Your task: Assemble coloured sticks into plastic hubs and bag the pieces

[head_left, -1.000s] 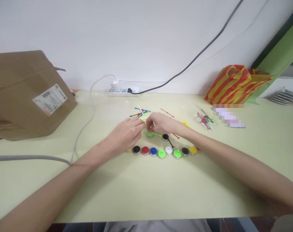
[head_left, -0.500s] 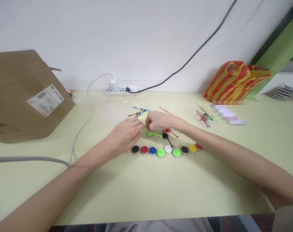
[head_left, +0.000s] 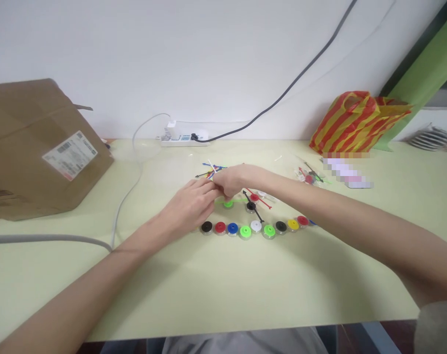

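My left hand and my right hand meet above the middle of a pale green table, fingertips pinched together on something too small to make out. Just beyond them lies a heap of thin coloured plastic sticks. Under the hands sit a green disc and a black disc with sticks fitted, beside a red one. Nearer me runs a curved row of coloured discs.
A brown cardboard box stands at the left. A white power strip with cables lies against the wall. A red and yellow striped bag sits at the back right, and a clear packet of sticks lies before it.
My right hand has slid left towards the stick heap, uncovering the red disc and more of the row's right end. My left hand has stayed put.
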A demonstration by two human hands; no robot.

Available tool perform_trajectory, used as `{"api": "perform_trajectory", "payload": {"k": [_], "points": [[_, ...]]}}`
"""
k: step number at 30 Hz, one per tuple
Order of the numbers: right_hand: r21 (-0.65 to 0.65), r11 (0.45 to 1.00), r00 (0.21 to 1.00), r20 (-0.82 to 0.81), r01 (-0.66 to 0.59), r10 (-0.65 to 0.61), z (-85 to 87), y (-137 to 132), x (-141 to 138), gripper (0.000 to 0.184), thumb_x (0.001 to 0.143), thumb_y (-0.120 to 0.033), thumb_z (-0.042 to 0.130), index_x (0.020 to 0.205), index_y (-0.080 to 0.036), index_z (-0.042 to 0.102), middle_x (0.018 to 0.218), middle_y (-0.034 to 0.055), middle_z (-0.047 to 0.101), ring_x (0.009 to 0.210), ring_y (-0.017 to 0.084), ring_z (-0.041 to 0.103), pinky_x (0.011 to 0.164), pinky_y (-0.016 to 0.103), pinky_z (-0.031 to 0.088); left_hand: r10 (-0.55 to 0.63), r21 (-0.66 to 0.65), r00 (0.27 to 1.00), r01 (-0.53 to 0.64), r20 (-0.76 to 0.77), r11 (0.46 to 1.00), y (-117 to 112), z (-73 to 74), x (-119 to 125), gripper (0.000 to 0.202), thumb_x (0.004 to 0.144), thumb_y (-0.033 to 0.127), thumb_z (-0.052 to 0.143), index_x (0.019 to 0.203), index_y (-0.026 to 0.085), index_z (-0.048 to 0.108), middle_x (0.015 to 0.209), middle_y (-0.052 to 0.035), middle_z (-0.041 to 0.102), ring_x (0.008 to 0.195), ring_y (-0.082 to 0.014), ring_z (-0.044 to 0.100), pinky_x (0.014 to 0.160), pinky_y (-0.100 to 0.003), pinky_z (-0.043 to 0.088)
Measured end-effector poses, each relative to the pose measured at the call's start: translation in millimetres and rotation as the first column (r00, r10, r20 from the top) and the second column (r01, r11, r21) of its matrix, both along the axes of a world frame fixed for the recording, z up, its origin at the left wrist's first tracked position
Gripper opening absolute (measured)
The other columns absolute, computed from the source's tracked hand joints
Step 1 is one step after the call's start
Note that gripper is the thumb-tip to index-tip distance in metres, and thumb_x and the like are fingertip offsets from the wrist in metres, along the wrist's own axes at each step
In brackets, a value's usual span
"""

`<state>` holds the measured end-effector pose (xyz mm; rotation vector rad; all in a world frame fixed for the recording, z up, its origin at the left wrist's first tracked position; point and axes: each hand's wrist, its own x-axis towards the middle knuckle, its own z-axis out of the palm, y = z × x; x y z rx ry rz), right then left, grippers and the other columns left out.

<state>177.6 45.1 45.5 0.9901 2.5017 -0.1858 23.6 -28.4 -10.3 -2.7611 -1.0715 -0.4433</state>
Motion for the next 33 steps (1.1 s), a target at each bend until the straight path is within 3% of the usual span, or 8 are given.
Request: {"api": "perform_trajectory", "payload": {"k": [6,12,18,26,30,33], "points": [[0.065,0.998,0.999,-0.038,0.014,-0.011,-8.4,-4,4,0.034,0.084,-0.017,0.068,0.117,-0.014,0.069,0.103,0.01,0.074,0.09,0.024,0.068,0.064,0.027,0.041,0.006,-0.016,1.0,-0.007,-0.011,1.0,0,-0.7,1,0.035,0.1,0.015,0.038,0.118,0.022,0.066,0.121,-0.0059,0.068,0.121,-0.0245,0.056,0.1,-0.042,0.046],[0.102,0.994,0.975,-0.214,-0.03,0.052,-10.6,-26,27,0.019,0.086,-0.013,0.059,0.1,-0.015,0.071,0.096,0.0088,0.074,0.079,0.02,0.066,0.058,0.028,0.034,0.035,-0.046,0.999,-0.036,-0.018,0.998,-1,3.5,2,0.032,0.098,0.013,0.039,0.111,0.021,0.067,0.11,-0.0055,0.07,0.111,-0.0249,0.059,0.093,-0.041,0.048],[0.254,0.96,0.945,-0.267,-0.12,0.189,-21.7,-35,40,0.016,0.086,-0.007,0.058,0.09,-0.015,0.071,0.095,0.0102,0.072,0.088,0.022,0.064,0.067,0.029,0.034,0.049,-0.034,0.998,-0.05,-0.037,0.998,1,0.9,1,0.028,0.098,0.013,0.038,0.102,0.018,0.065,0.101,-0.007,0.069,0.105,-0.0253,0.059,0.09,-0.041,0.047],[0.368,0.924,0.931,-0.292,-0.103,0.22,-28.9,-40,42,0.017,0.085,-0.004,0.057,0.092,-0.014,0.069,0.103,0.0112,0.068,0.101,0.025,0.06,0.084,0.034,0.039,0.109,-0.021,0.994,-0.109,-0.007,0.994,1,1.9,-4,0.03,0.096,0.011,0.036,0.1,0.019,0.064,0.097,-0.0064,0.07,0.101,-0.0247,0.06,0.085,-0.041,0.047],[0.394,0.913,0.936,-0.272,-0.103,0.223,-32.0,-44,40,0.016,0.084,-0.006,0.059,0.095,-0.012,0.069,0.103,0.0121,0.068,0.102,0.026,0.059,0.085,0.036,0.039,0.125,-0.009,0.992,-0.125,0.031,0.992,2,1.7,-6,0.032,0.095,0.01,0.034,0.098,0.019,0.064,0.098,-0.0077,0.071,0.101,-0.0246,0.061,0.083,-0.041,0.049],[0.412,0.905,0.941,-0.253,-0.107,0.226,-33.1,-46,38,0.02,0.085,-0.005,0.057,0.1,-0.011,0.069,0.102,0.0138,0.069,0.103,0.027,0.059,0.086,0.037,0.039,0.201,0.037,0.978,-0.203,0.052,0.978,9,0.0,-15,0.031,0.094,0.012,0.036,0.101,0.019,0.065,0.1,-0.0097,0.071,0.1,-0.0265,0.062,0.082,-0.043,0.05]]}}
